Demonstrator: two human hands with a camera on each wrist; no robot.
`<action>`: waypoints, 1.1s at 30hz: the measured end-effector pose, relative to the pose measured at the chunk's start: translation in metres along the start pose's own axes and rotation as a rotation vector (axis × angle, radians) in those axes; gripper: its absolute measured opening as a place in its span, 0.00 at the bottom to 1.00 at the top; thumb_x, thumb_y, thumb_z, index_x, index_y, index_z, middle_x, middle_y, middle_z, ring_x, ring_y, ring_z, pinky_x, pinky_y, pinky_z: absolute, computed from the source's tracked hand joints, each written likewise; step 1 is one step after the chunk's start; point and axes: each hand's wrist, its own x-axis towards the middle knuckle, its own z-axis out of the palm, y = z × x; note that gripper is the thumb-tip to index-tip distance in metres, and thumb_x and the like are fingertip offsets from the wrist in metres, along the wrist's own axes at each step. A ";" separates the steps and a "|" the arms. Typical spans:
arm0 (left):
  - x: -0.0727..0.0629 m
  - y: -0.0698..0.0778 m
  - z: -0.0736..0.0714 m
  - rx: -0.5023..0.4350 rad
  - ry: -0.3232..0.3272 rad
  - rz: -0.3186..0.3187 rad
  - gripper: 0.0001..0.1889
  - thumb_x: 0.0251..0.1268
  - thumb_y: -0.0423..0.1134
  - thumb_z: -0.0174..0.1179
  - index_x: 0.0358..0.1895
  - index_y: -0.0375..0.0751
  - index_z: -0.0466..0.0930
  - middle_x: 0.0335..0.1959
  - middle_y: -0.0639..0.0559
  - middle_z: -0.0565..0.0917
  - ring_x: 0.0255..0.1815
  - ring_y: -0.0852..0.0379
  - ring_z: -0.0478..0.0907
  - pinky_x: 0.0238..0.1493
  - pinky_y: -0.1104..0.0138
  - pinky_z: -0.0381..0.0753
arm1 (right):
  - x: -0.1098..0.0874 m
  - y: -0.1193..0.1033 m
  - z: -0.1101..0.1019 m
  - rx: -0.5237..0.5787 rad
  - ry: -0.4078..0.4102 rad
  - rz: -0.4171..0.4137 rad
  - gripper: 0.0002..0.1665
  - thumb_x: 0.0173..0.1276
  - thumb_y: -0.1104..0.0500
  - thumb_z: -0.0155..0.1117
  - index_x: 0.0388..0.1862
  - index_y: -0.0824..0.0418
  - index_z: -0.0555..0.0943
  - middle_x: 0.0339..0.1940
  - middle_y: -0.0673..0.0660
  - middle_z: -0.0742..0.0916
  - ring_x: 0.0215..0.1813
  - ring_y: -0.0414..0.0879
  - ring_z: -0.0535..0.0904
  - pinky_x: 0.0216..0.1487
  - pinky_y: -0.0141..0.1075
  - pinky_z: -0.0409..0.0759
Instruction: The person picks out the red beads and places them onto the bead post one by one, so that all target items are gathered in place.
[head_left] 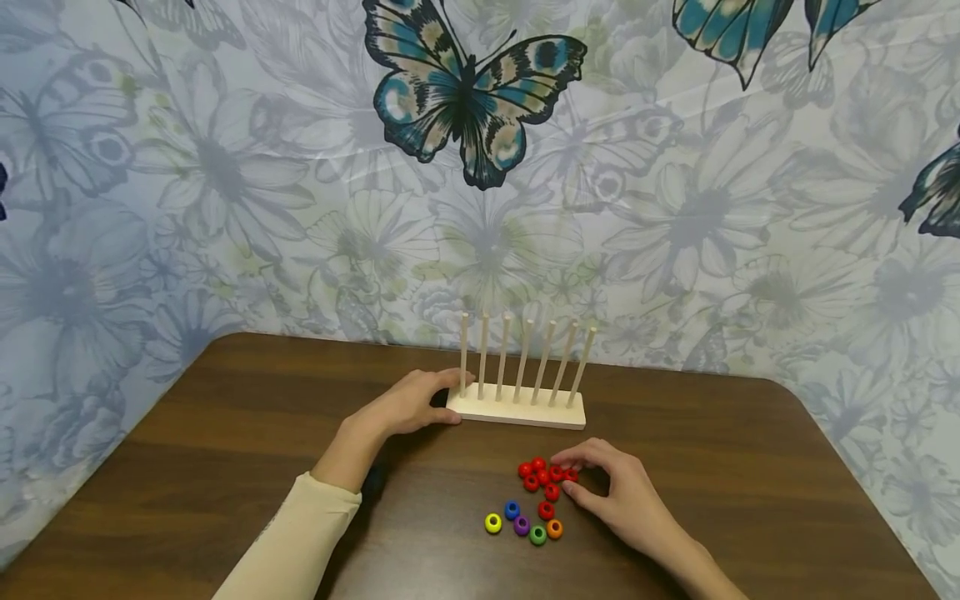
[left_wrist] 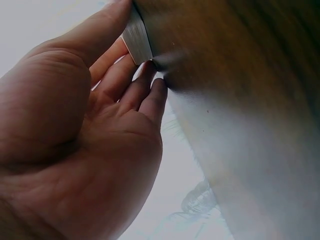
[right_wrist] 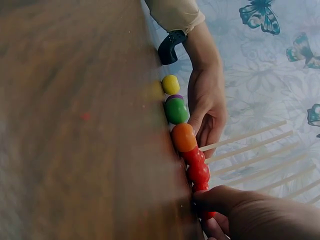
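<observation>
A pale wooden peg stand, with a row of several upright bare pegs, stands toward the back of the table. My left hand grips its left end, thumb at the front edge and fingers behind. In the left wrist view a corner of the base shows between thumb and fingers of the left hand. My right hand is at the right side of a cluster of red beads, thumb and index finger about a red bead. Part of that bead shows below the thumb in the right wrist view.
In front of the red cluster lie a yellow bead, a blue bead, a purple bead, a green bead and an orange bead. A butterfly-patterned cloth hangs behind the brown table.
</observation>
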 end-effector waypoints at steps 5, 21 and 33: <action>-0.001 0.002 -0.001 -0.009 0.001 -0.008 0.32 0.69 0.43 0.71 0.76 0.47 0.74 0.71 0.44 0.81 0.71 0.37 0.77 0.70 0.43 0.75 | -0.001 0.001 -0.002 0.012 0.018 -0.005 0.20 0.63 0.64 0.80 0.51 0.46 0.89 0.49 0.40 0.90 0.47 0.36 0.85 0.51 0.33 0.84; -0.004 0.002 -0.001 -0.013 0.011 -0.016 0.32 0.69 0.43 0.72 0.75 0.47 0.75 0.71 0.44 0.81 0.71 0.38 0.77 0.70 0.44 0.76 | 0.036 -0.023 -0.014 0.046 0.122 -0.140 0.21 0.61 0.69 0.80 0.46 0.47 0.88 0.46 0.46 0.90 0.46 0.39 0.88 0.48 0.43 0.90; -0.002 0.001 0.001 -0.025 0.025 -0.002 0.32 0.69 0.44 0.72 0.75 0.48 0.75 0.70 0.44 0.82 0.70 0.38 0.78 0.69 0.45 0.77 | 0.091 -0.060 -0.036 0.055 0.240 -0.273 0.15 0.63 0.68 0.79 0.48 0.57 0.91 0.49 0.51 0.92 0.47 0.44 0.90 0.49 0.29 0.87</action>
